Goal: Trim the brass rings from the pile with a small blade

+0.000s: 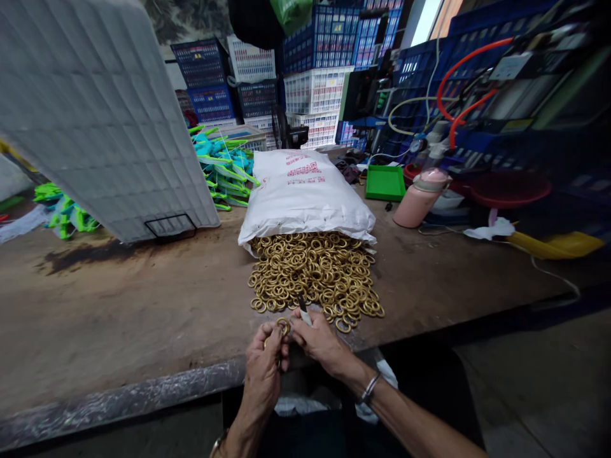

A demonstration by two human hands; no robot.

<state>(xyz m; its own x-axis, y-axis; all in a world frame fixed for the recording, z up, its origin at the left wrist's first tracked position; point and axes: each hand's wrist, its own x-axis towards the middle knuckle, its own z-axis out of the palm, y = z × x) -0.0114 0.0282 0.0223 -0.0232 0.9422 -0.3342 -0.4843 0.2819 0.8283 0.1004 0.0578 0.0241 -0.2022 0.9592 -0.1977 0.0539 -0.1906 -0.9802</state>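
Note:
Pinched in the fingers of my left hand (266, 362) is a gold-coloured ring (283, 326), just over the table's front edge. My right hand (321, 340) is closed around a small knife (304, 310) with a pale handle and a dark tip pointing up and away. Its fingertips come close to the ring; whether they touch it I cannot tell. Right beyond both hands lies a heap of gold-coloured rings (310, 270), spilling from the open mouth of a white sack (305, 191) with red print.
On the left of the wooden table (143, 318) stands a tall ribbed grey panel (105, 114). Green and blue plastic pieces (224, 165) lie behind it. To the right are a green tray (385, 183), a pink bottle (420, 200) and a yellow scoop (556, 244). Stacked crates (315, 89) fill the back.

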